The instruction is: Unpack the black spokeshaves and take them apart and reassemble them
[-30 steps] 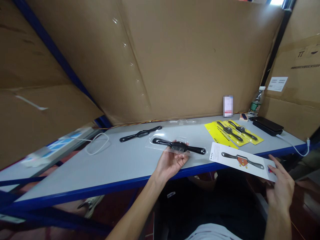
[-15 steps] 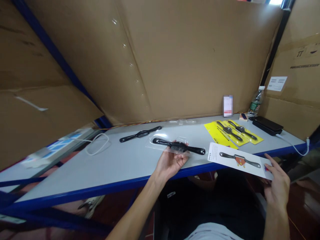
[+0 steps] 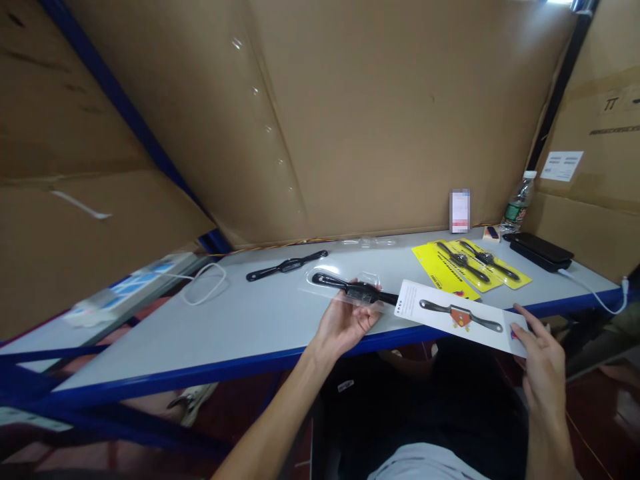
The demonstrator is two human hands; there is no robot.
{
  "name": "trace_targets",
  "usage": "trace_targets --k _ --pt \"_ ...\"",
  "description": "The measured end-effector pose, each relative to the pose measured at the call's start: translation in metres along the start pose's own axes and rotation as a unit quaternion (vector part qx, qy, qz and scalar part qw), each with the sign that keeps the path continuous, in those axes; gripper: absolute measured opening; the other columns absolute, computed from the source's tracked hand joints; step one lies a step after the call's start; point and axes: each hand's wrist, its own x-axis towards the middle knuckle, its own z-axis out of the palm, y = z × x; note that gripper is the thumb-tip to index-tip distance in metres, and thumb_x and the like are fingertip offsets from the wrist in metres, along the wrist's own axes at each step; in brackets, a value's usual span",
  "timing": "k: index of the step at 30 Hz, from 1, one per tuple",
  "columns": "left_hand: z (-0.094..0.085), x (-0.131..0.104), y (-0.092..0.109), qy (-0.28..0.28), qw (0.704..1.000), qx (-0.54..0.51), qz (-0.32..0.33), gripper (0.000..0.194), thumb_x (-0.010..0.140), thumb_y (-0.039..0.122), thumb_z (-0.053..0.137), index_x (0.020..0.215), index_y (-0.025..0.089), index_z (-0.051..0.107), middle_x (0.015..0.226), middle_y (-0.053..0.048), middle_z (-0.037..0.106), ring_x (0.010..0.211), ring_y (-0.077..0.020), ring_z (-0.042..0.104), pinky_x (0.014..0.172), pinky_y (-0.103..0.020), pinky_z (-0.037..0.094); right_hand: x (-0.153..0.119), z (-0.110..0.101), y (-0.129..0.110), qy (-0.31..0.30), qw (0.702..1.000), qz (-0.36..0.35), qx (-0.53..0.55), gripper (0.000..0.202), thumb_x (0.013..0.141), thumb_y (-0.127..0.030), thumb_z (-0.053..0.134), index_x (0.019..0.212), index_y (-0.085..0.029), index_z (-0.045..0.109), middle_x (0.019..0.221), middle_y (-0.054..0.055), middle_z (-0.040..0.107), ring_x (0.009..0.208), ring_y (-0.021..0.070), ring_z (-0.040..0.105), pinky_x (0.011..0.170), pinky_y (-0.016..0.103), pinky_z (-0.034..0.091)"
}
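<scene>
As your right hand, pinching printed card, swings left, gap closes: card now masks handle tip of spokeshave; left hand grips clear blister tray.

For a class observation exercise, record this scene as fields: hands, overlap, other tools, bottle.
Left hand: holds a clear plastic tray with a black tool
Right hand: grips a white printed card
Overlap: the card hides the tool's right end
Loose tool: black, on the table
Yellow cards: bear two black tools
Bottle: capped, back right
</scene>
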Motion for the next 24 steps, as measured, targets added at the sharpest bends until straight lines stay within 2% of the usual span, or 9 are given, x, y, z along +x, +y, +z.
trace_targets --k 5,10,14,17,19,21,24 --pt "-0.003 0.002 0.001 -0.013 1.000 0.002 -0.018 0.029 0.105 0.027 0.044 0.085 0.013 0.062 0.079 -0.008 0.071 0.039 -0.0035 0.034 0.044 -0.020 0.047 -0.015 0.009 0.000 -0.062 0.998 0.013 -0.014 0.088 0.063 -0.039 0.090 0.144 -0.017 0.062 0.064 -0.002 0.067 0.055 0.0141 0.059 0.048 0.019 0.048" --pt "-0.008 0.005 0.002 -0.036 0.999 -0.003 -0.005 0.028 0.102 0.021 0.048 0.075 0.016 0.054 0.057 0.003 0.055 0.036 -0.0039 0.034 0.042 -0.019 0.045 -0.032 0.024 0.004 -0.099 0.994 0.010 -0.041 0.089 0.069 -0.046 0.087 0.148 -0.018 0.058 0.065 -0.001 0.067 0.056 0.0151 0.060 0.050 0.020 0.049" --pt "-0.008 0.006 0.001 -0.035 0.999 -0.002 0.010 0.025 0.102 0.021 0.047 0.079 0.016 0.056 0.056 0.004 0.053 0.035 -0.0042 0.034 0.040 -0.019 0.043 -0.044 0.036 0.008 -0.133 0.989 0.008 -0.067 0.090 0.074 -0.053 0.084 0.151 -0.020 0.054 0.061 -0.003 0.063 0.052 0.0137 0.056 0.048 0.020 0.047" --pt "-0.006 0.008 0.000 -0.036 0.999 -0.010 0.030 0.029 0.102 0.017 0.044 0.076 0.015 0.055 0.054 0.003 0.053 0.035 -0.0055 0.038 0.037 -0.017 0.038 -0.052 0.042 0.010 -0.164 0.984 0.012 -0.067 0.085 0.076 -0.054 0.082 0.149 -0.019 0.057 0.056 -0.004 0.059 0.049 0.0131 0.052 0.044 0.020 0.043" --pt "-0.005 0.011 -0.001 -0.019 0.998 0.000 0.062 0.029 0.101 0.014 0.041 0.081 0.013 0.062 0.060 -0.001 0.061 0.043 -0.0097 0.052 0.042 -0.019 0.044 -0.057 0.045 0.010 -0.183 0.981 0.018 -0.069 0.081 0.076 -0.055 0.082 0.145 -0.017 0.061 0.054 -0.004 0.057 0.045 0.0121 0.048 0.039 0.019 0.037" --pt "-0.007 0.014 0.001 0.006 0.993 0.016 0.114 0.028 0.099 0.014 0.042 0.098 0.010 0.069 0.071 -0.006 0.069 0.058 -0.0154 0.065 0.054 -0.024 0.054 -0.066 0.048 0.010 -0.196 0.977 0.023 -0.080 0.078 0.076 -0.055 0.081 0.142 -0.016 0.065 0.051 -0.003 0.057 0.040 0.0116 0.044 0.034 0.020 0.032" --pt "-0.013 0.015 0.007 0.021 0.984 0.030 0.173 0.034 0.098 0.023 0.049 0.119 0.008 0.071 0.076 -0.008 0.072 0.065 -0.0191 0.069 0.065 -0.029 0.058 -0.087 0.054 0.009 -0.237 0.967 0.022 -0.097 0.078 0.078 -0.057 0.079 0.142 -0.017 0.065 0.056 0.000 0.063 0.041 0.0141 0.049 0.034 0.022 0.037"
